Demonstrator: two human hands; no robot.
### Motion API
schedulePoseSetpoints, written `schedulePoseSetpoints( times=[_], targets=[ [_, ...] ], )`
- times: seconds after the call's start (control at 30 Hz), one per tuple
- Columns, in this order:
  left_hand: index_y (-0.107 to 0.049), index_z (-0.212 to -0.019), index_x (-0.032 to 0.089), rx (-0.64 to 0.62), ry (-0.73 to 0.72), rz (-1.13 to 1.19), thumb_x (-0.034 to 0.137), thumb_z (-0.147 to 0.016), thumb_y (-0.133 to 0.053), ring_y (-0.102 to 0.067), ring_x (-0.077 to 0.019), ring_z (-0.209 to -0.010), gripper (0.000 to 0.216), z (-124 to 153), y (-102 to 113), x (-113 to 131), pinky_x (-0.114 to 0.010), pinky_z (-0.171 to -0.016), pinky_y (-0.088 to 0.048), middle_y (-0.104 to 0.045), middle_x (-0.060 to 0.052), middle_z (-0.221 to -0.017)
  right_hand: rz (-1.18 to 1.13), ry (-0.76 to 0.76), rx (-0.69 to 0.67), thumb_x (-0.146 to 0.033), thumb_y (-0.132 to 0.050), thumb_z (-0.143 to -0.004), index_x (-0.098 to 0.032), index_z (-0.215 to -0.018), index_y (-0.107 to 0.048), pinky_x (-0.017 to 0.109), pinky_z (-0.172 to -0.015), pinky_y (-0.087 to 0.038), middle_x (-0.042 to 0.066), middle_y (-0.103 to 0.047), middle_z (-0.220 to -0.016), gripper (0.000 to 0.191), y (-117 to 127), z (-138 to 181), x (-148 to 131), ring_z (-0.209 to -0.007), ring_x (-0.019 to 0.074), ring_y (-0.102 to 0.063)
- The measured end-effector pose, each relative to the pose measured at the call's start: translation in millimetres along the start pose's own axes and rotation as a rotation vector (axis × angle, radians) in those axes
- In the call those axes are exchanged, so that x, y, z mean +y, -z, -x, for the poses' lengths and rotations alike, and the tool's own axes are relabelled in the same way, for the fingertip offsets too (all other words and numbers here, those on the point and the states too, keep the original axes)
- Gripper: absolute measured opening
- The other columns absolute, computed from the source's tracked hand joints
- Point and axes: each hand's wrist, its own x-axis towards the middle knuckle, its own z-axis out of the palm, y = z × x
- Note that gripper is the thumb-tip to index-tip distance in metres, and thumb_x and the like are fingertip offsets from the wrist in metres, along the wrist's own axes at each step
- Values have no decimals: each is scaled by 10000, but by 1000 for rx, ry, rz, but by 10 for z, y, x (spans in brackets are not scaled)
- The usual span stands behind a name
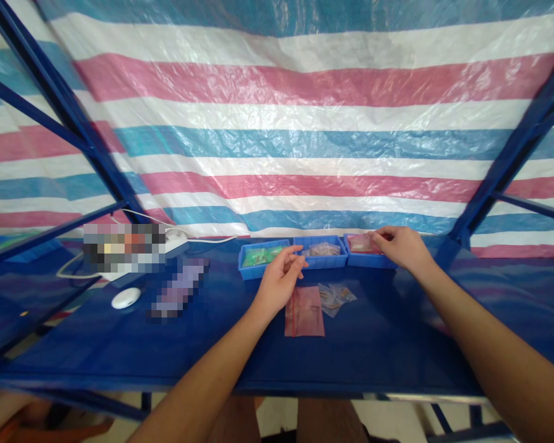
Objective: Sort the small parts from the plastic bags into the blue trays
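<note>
My right hand (404,247) reaches into the right blue bin (369,261), its thumb and fingers pinched on a pink plastic bag (361,242). Above the table, in front of the left and middle bins, hovers my left hand (281,277), fingers loosely apart and nothing visible in them. Just below it a pink zip bag (310,314) lies flat on the table, touched on its right by several small clear bags (336,298) with thin brownish pieces inside. Green packets (261,256) fill the left blue bin (258,271); clear bags (322,249) lie in the middle bin (325,263).
Left on the blue table (231,363) are a white oval object (126,298), a blurred-out strip (180,289) and white cables (203,240). Blue metal posts (512,160) flank the table. A striped plastic sheet (295,135) hangs behind. Part of another person (9,403) shows lower left.
</note>
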Motion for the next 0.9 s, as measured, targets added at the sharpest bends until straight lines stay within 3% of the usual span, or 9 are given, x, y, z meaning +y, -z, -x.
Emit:
schedulePoseSetpoints(
  times=[0.13,0.27,0.37,0.53,0.63,0.77,0.9],
  targets=[
    [-615,-1374,174,-7,-1,-11,475,-1022,-596,-642,-133,-738,463,1,2,-3,-246,-664,-498,-734,-76,-1014,114,28,154,-568,-532,-1005,-202,-1409,-686,461,-857,-548,161,-792,-1009,566,38,43,4,-954,369,-735],
    [-620,-1373,185,-11,-13,-31,478,-1028,-586,-655,-138,-751,454,5,1,-2,-258,-704,-523,-738,-72,-1013,178,130,239,-521,-486,-1034,-164,-1287,-753,535,-1001,-508,207,-749,-1081,512,51,51,1,-1066,389,-684],
    [-649,-1341,193,-20,-23,-65,481,-1026,-584,-674,-150,-771,432,21,-2,15,-279,-753,-548,-747,-68,-1001,148,277,181,-483,-468,-1052,-168,-1235,-772,531,-1067,-479,189,-741,-1113,474,28,53,-56,-1104,364,-666],
    [-681,-1306,197,-69,-27,-126,471,-1023,-590,-704,-173,-824,405,58,-5,54,-282,-750,-555,-762,-78,-997,10,514,-123,-462,-498,-1052,-233,-1270,-777,445,-1026,-520,131,-755,-1098,422,-45,91,-155,-1066,311,-692],
    [-684,-1303,200,-76,-28,-142,463,-1029,-584,-708,-173,-826,393,66,0,59,-278,-743,-550,-766,-79,-998,-23,508,-191,-485,-476,-1058,-268,-1203,-816,428,-977,-540,116,-759,-1094,428,-57,96,-157,-1014,297,-708],
    [-689,-1299,200,-86,-24,-153,464,-1033,-576,-712,-173,-818,391,63,6,62,-281,-743,-548,-773,-82,-1004,0,479,-133,-520,-430,-1071,-278,-1080,-851,417,-955,-537,113,-765,-1056,485,-24,120,-205,-1014,297,-706],
    [-697,-1283,202,-83,-30,-152,461,-1028,-586,-716,-178,-819,380,64,3,66,-281,-736,-546,-777,-80,-996,6,388,-116,-595,-440,-1058,-273,-958,-853,365,-820,-545,96,-750,-938,533,-20,180,-288,-866,267,-716]
  ],
)
